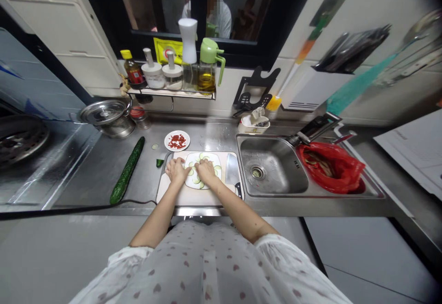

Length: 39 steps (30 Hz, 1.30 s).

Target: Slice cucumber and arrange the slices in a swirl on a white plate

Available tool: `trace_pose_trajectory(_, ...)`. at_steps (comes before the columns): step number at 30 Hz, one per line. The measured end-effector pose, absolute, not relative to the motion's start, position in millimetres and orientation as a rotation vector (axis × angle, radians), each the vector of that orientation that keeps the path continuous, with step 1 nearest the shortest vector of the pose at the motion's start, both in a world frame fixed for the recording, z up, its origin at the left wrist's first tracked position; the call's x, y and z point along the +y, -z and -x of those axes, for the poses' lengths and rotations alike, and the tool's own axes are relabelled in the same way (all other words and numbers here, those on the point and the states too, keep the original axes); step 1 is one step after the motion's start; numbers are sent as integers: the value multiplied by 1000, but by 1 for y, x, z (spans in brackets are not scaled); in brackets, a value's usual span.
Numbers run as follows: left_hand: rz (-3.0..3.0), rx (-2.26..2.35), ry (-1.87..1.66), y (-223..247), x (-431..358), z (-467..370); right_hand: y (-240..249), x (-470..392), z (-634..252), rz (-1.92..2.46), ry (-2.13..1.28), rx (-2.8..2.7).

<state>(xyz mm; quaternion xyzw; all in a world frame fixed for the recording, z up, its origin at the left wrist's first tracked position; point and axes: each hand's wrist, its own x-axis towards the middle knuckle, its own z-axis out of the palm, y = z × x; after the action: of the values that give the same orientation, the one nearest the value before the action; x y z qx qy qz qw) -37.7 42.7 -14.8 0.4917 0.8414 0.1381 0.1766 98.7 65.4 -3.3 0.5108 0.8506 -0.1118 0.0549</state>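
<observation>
A white plate [193, 158] with pale green cucumber slices [196, 180] laid around it stands on a light cutting board [169, 196]. At the plate's left edge is my left hand [177, 171], its fingers apart over the board and its thumb reaching toward the plate. My right hand [206, 172] is above the plate's middle with its fingers drawn together; what they hold, if anything, is hidden. On the board's right side lies a cleaver [232, 169] with a dark handle. A small dark green cucumber piece [159, 162] sits just off the board's left edge.
A whole cucumber [127, 170] lies to the left. Behind the board is a small plate of chopped red pieces [177, 141]. A sink [272, 166] and a red plastic bag [331, 168] are on the right. Seasoning bottles stand on a rack [172, 93] at the back.
</observation>
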Motion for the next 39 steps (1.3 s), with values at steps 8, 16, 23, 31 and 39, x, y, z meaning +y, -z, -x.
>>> trace_pose_trajectory(8,-1332,2412,-331,12,46,36,-1,66,-100,-1502,319,2598)
trace_pose_trajectory(16,-1327,2418,-308,14,49,37,1,67,-99,-1505,316,2603)
trace_pose_trajectory(23,-1333,2417,-298,10,48,37,-3,63,-101,-1568,358,2616)
trace_pose_trajectory(31,-1310,2420,-274,9,54,31,-18,46,-119,-1738,445,2671)
trace_pose_trajectory(39,-1289,2404,-271,9,55,33,-21,35,-140,-1958,543,2639)
